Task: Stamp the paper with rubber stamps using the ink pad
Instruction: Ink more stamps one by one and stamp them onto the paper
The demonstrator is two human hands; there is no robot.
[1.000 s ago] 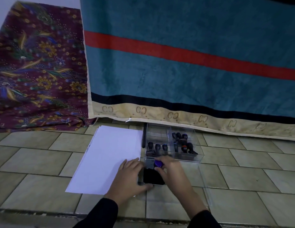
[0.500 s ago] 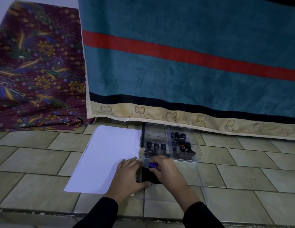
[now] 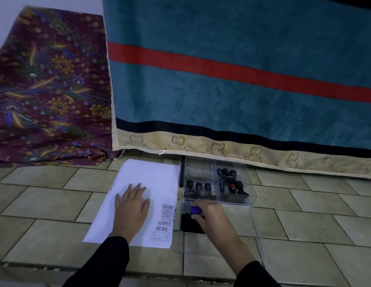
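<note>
Stamp (image 3: 195,210), seemingly upright on ink pad (image 3: 188,225), pinched by right grip (image 3: 212,216); left grip (image 3: 131,206) spread.

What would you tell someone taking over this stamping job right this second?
Left hand: open, flat on the paper, holding it down.
Right hand: grips the purple-topped stamp at the black ink pad; contact unclear.
Other stamps sit in the clear box behind the pad.
Done: several prints along the paper's right edge, among them SAMPLE and AIR MAIL.
Left: probably carry this stamp to a blank area and press.
</note>
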